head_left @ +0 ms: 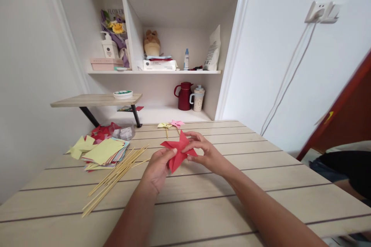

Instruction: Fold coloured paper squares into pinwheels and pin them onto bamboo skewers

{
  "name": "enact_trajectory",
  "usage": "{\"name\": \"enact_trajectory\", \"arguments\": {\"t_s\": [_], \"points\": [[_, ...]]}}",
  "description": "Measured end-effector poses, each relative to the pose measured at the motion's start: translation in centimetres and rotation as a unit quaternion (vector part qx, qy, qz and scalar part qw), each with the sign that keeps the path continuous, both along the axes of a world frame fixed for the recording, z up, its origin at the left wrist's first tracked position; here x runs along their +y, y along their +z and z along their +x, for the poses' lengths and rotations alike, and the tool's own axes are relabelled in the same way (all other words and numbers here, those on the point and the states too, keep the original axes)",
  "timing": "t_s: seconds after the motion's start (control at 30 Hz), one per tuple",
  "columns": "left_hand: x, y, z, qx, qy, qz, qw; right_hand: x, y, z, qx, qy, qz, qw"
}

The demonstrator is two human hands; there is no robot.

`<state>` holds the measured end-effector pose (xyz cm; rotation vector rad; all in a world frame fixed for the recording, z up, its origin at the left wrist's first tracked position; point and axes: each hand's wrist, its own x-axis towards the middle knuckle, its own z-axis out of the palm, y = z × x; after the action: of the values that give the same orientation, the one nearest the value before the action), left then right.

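A red folded paper pinwheel [177, 151] is held up above the light wooden table [220, 200], near its middle. My left hand [158, 168] grips its lower left part, fingers closed on the paper. My right hand [203, 150] pinches its right side between thumb and fingers. To the left lies a bundle of thin wooden sticks [114, 177], and beside that a stack of coloured paper squares [104, 153] with yellow on top. Two finished pinwheels, one yellow [164, 126] and one pink [177, 123], lie at the table's far edge.
Red paper scraps [101, 131] and a clear plastic container [125, 131] sit at the far left. A small raised shelf [95, 100] holds a round tin. White wall shelves behind hold a red jug [184, 95], a mug and boxes. Dark clothing of a person shows at the right edge [344, 166].
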<state>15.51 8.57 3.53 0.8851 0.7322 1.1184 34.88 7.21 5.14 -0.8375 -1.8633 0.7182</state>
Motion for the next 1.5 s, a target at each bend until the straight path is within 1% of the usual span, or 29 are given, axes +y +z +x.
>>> {"name": "enact_trajectory", "arguments": {"t_s": [0.1,0.17,0.27,0.4,0.53,0.67,0.73,0.8,0.87,0.93,1.0,1.27,1.5], "points": [[-0.1,0.0,-0.1,0.006,-0.021,0.004,1.000,-0.3,0.3,0.0,-0.009,0.003,0.028,1.000],[-0.2,0.1,-0.1,0.011,-0.043,0.002,0.999,-0.4,0.6,0.3,-0.004,-0.007,0.028,1.000],[-0.3,0.2,-0.1,0.021,-0.058,0.006,0.998,-0.6,1.0,1.1,0.011,-0.014,-0.008,1.000],[-0.4,0.3,-0.1,0.043,-0.049,0.009,0.998,-0.7,1.3,1.6,0.061,0.004,-0.048,0.997],[-0.4,0.4,-0.1,0.027,-0.058,-0.005,0.998,-0.3,0.8,1.3,0.080,0.001,-0.066,0.995],[-0.4,0.5,-0.2,-0.012,-0.078,-0.025,0.997,0.3,0.0,1.1,0.107,0.029,-0.087,0.990],[-0.4,0.5,-0.2,-0.022,-0.086,-0.032,0.996,0.3,-0.1,1.2,0.100,0.041,-0.092,0.990],[-0.5,0.5,-0.2,-0.025,-0.089,-0.032,0.995,0.1,0.2,1.2,0.064,0.041,-0.079,0.994],[-0.4,0.4,-0.2,-0.026,-0.089,-0.025,0.995,-0.2,0.6,1.2,0.028,0.036,-0.046,0.998],[-0.3,0.3,-0.2,-0.023,-0.095,-0.015,0.995,-0.5,0.9,1.2,0.008,0.030,-0.012,0.999],[-0.2,0.2,-0.2,-0.018,-0.103,-0.008,0.994,-0.7,1.1,1.2,-0.002,0.026,0.001,1.000],[-0.2,0.0,-0.1,-0.004,-0.088,0.001,0.996,-0.3,0.8,1.0,-0.017,0.030,0.014,0.999],[-0.8,0.5,0.1,0.018,-0.076,0.010,0.997,-0.6,0.9,0.7,0.010,0.023,-0.011,1.000]]}}
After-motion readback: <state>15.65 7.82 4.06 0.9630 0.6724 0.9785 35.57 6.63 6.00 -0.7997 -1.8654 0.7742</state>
